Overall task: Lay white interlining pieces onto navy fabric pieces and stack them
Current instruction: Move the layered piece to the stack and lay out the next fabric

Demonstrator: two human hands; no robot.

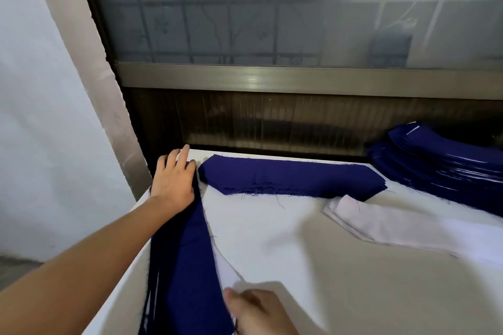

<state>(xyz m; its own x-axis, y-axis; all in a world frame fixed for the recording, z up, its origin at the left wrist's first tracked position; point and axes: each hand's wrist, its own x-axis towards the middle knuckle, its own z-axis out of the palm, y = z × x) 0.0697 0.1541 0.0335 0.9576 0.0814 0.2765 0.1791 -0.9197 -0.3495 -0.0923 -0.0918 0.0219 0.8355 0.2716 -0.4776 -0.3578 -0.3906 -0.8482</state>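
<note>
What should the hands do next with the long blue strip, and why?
Probably nudge the near end of the navy strip rightward with the right hand, because white interlining pokes out past its edge there; the left hand rests on the far end.

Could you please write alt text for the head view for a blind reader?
On a white table, a person's left hand presses the far end of a navy stack, while the blurred right hand meets its near end beside a white interlining piece. Another navy pile, a white interlining pile and a taller navy stack lie beyond.
</note>
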